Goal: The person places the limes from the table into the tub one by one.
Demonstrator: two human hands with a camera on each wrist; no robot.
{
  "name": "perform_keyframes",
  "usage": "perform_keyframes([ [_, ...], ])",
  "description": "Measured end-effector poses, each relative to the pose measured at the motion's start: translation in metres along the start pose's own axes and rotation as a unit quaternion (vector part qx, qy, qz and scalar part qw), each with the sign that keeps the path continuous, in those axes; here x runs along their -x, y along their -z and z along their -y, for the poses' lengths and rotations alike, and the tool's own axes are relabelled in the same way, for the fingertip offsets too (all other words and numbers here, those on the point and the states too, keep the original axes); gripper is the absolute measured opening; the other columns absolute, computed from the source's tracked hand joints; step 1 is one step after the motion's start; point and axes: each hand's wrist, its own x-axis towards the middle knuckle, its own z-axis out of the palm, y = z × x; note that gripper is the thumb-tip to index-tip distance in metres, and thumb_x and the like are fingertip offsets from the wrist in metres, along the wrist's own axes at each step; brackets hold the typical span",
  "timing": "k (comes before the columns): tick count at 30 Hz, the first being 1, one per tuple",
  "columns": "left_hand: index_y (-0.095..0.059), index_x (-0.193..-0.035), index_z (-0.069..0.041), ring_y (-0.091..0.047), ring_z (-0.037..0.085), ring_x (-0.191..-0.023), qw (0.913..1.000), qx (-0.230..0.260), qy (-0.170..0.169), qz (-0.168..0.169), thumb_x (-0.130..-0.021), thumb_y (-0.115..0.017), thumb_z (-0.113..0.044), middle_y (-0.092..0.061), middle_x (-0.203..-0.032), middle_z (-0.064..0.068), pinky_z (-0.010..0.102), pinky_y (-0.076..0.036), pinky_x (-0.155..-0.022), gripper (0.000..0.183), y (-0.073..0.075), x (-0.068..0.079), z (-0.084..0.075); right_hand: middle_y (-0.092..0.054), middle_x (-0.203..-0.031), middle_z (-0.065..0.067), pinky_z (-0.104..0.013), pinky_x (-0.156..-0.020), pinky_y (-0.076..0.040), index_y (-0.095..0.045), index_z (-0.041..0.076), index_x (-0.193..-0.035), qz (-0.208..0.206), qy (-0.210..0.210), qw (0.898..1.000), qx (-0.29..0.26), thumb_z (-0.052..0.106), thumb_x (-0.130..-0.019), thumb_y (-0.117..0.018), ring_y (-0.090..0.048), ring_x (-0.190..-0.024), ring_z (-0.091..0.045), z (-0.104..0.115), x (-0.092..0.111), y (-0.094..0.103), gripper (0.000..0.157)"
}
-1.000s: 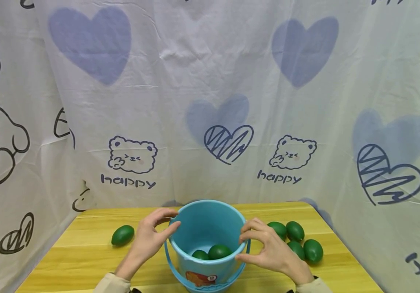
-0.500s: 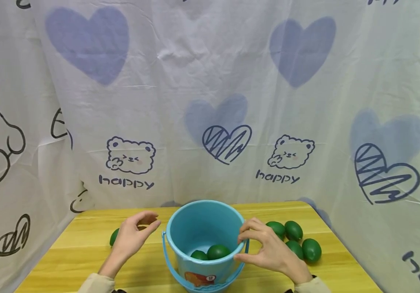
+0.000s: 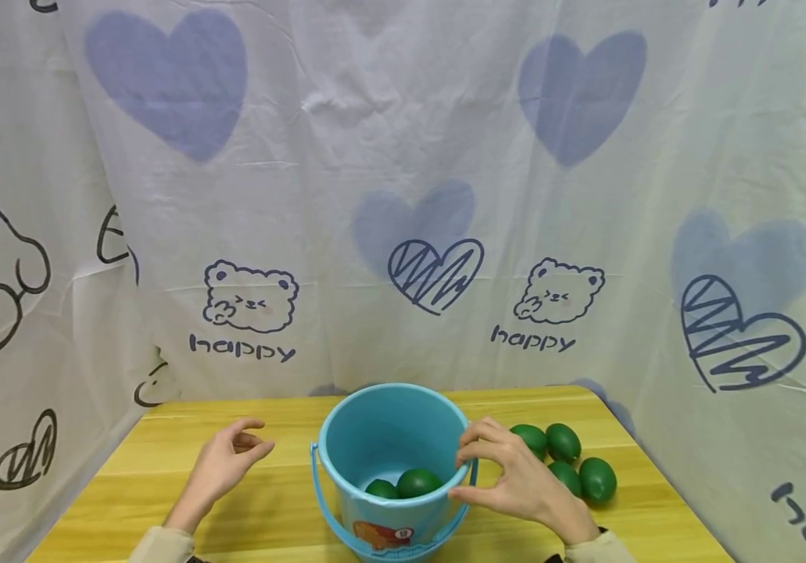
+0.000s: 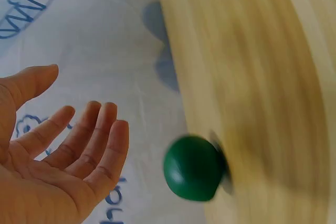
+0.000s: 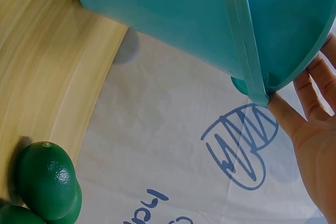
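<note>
A light-blue bucket (image 3: 392, 500) stands upright at the front middle of the table, with two green limes (image 3: 419, 483) visible inside. My right hand (image 3: 515, 477) holds its right rim, fingers curled over the edge and thumb at the near outer side; the right wrist view shows the fingertips (image 5: 313, 72) against the rim beside the handle joint. Left of the bucket, my left hand (image 3: 216, 465) is in the air, fingers loosely spread and holding nothing. A single lime (image 4: 193, 168) lies on the table near that hand in the left wrist view; the hand hides it in the head view.
Several more limes (image 3: 564, 444) lie in a cluster on the wooden table (image 3: 290, 500), right of the bucket and behind my right hand. The bucket's handle (image 3: 325, 500) hangs down at its front. A printed white cloth (image 3: 346, 328) closes off the back and sides.
My left hand has left the bucket's left rim and moved leftward, covering the lone lime from the head view. My right hand has stayed at the right rim, and the bucket stands still.
</note>
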Motion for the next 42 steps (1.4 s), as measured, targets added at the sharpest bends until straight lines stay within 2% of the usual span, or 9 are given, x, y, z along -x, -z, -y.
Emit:
perform_keyframes([
  [5, -0.055, -0.132, -0.003, -0.065, 0.034, -0.107, 0.9995, -0.023, 0.019, -0.013, -0.089, -0.071, -0.041, -0.072, -0.103, 0.008, 0.044, -0.058, -0.082, 0.06, 0.01, -0.001, 0.016, -0.061, -0.101, 0.01, -0.027, -0.08, -0.052, -0.067, 0.028, -0.093, 0.001, 0.001, 1.0, 0.0, 0.034, -0.081, -0.082, -0.051, -0.095, -0.006, 0.0, -0.001, 0.0, 0.02],
  [12, -0.058, -0.126, 0.002, -0.065, 0.039, -0.102, 0.9963, -0.059, 0.036, -0.051, -0.089, -0.072, -0.031, -0.07, -0.102, 0.018, 0.048, -0.055, -0.081, 0.052, 0.02, -0.002, 0.033, -0.061, -0.101, 0.009, -0.027, -0.079, -0.052, -0.067, 0.028, -0.093, 0.002, -0.003, 1.0, -0.002, 0.034, -0.081, -0.082, -0.051, -0.095, -0.006, 0.001, -0.001, 0.001, 0.02],
  [20, -0.053, -0.129, 0.008, -0.057, 0.048, -0.105, 0.9888, -0.082, 0.115, -0.049, -0.088, -0.07, -0.036, -0.062, -0.116, 0.032, 0.054, -0.051, -0.081, 0.063, 0.029, -0.007, 0.053, -0.061, -0.101, 0.01, -0.027, -0.079, -0.052, -0.067, 0.028, -0.094, 0.0, 0.0, 1.0, -0.002, 0.034, -0.081, -0.082, -0.05, -0.095, -0.006, 0.0, 0.0, 0.0, 0.02],
  [23, -0.049, -0.13, 0.012, -0.054, 0.052, -0.108, 0.9861, -0.089, 0.133, -0.044, -0.087, -0.071, -0.038, -0.058, -0.12, 0.036, 0.056, -0.05, -0.083, 0.07, 0.029, -0.009, 0.06, -0.061, -0.101, 0.01, -0.027, -0.079, -0.052, -0.067, 0.028, -0.093, -0.001, 0.002, 1.0, -0.003, 0.034, -0.08, -0.082, -0.051, -0.094, -0.006, 0.0, 0.0, 0.0, 0.02],
  [26, -0.044, -0.134, 0.015, -0.05, 0.054, -0.111, 0.9853, -0.074, 0.149, -0.04, -0.086, -0.072, -0.041, -0.053, -0.125, 0.038, 0.058, -0.049, -0.088, 0.078, 0.029, -0.012, 0.066, -0.061, -0.101, 0.009, -0.027, -0.079, -0.052, -0.067, 0.028, -0.093, -0.002, 0.004, 1.0, -0.003, 0.034, -0.08, -0.082, -0.051, -0.094, -0.006, 0.0, -0.001, 0.0, 0.02],
  [32, -0.035, -0.139, 0.018, -0.044, 0.053, -0.12, 0.9825, 0.006, 0.185, -0.021, -0.083, -0.073, -0.049, -0.04, -0.137, 0.04, 0.06, -0.046, -0.096, 0.096, 0.027, -0.017, 0.077, -0.061, -0.101, 0.009, -0.027, -0.08, -0.052, -0.067, 0.028, -0.093, -0.001, 0.002, 1.0, -0.005, 0.033, -0.08, -0.082, -0.051, -0.094, -0.007, 0.0, -0.001, 0.0, 0.02],
  [35, -0.031, -0.141, 0.019, -0.038, 0.054, -0.127, 0.9804, 0.026, 0.195, -0.006, -0.083, -0.074, -0.05, -0.034, -0.143, 0.039, 0.061, -0.042, -0.103, 0.1, 0.024, -0.021, 0.082, -0.061, -0.101, 0.009, -0.027, -0.08, -0.052, -0.067, 0.028, -0.094, 0.003, -0.001, 1.0, -0.009, 0.033, -0.081, -0.082, -0.051, -0.095, -0.007, 0.0, -0.001, 0.0, 0.02],
  [38, -0.028, -0.143, 0.019, -0.031, 0.055, -0.132, 0.9804, 0.034, 0.194, 0.001, -0.082, -0.074, -0.053, -0.029, -0.146, 0.039, 0.062, -0.037, -0.107, 0.105, 0.021, -0.027, 0.086, -0.061, -0.101, 0.009, -0.028, -0.08, -0.052, -0.067, 0.028, -0.094, 0.005, -0.002, 1.0, -0.01, 0.033, -0.081, -0.081, -0.051, -0.095, -0.007, 0.0, 0.0, 0.0, 0.02],
  [42, -0.029, -0.143, 0.018, -0.031, 0.055, -0.131, 0.982, 0.036, 0.186, -0.003, -0.079, -0.075, -0.057, -0.028, -0.146, 0.039, 0.063, -0.036, -0.107, 0.109, 0.018, -0.035, 0.089, -0.061, -0.102, 0.008, -0.028, -0.08, -0.052, -0.067, 0.028, -0.094, 0.002, -0.003, 1.0, -0.011, 0.033, -0.081, -0.082, -0.051, -0.095, -0.007, -0.001, 0.0, 0.0, 0.02],
])
